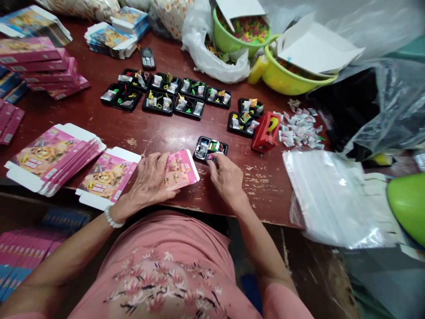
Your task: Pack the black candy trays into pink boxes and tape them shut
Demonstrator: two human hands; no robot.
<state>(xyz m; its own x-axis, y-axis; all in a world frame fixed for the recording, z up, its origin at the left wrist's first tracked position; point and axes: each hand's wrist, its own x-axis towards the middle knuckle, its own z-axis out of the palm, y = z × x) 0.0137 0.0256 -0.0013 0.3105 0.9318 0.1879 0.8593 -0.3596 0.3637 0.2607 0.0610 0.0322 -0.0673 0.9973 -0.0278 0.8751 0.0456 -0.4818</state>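
My left hand (151, 177), a beaded bracelet at its wrist, holds a pink printed carton (181, 170) against the table near the front edge. My right hand (226, 179) has its fingertips together at the near edge of a small black tray (202, 153) that has small items in its compartments. The carton's white end flap points toward my right hand. Left of my left hand lie a flat pink carton (106, 177) and a fanned stack of pink cartons (49, 157).
Several filled black trays (157, 101) stand farther back. Beside a red box (265, 132) lie many small white packets (300, 128). Clear plastic bags (335, 199) lie at the right. Behind are a green basin (229, 40), a yellow-green basin (288, 82) and a phone (148, 58).
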